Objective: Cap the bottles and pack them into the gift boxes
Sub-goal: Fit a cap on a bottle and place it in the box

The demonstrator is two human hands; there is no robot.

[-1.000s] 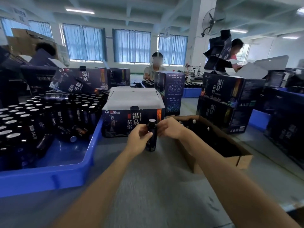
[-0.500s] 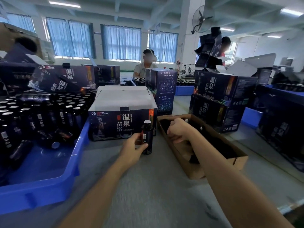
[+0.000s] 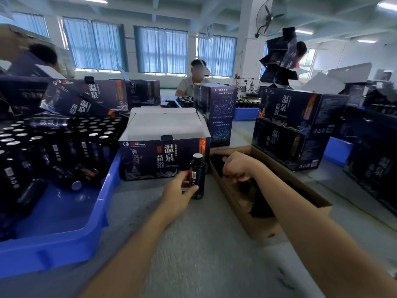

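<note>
A dark bottle (image 3: 197, 179) with a bare silver top stands upright on the grey table, just in front of an open dark gift box (image 3: 146, 160). My left hand (image 3: 177, 193) grips the bottle's lower half from the left. My right hand (image 3: 237, 166) reaches down into a brown cardboard box (image 3: 257, 231) of black caps (image 3: 261, 208), fingers curled, and pinches a black cap (image 3: 245, 186) under its fingertips. The gift box's white flaps stand open; its inside is hidden.
A blue bin (image 3: 103, 203) at the left holds several dark bottles (image 3: 64, 145), some fallen over. Stacked gift boxes (image 3: 296, 130) stand at the right and behind. Other people work at the far tables. Bare grey tabletop (image 3: 204, 244) lies between my arms.
My right hand left the bottle's top and moved right, down into the cardboard box of caps. My left hand kept hold of the bottle.
</note>
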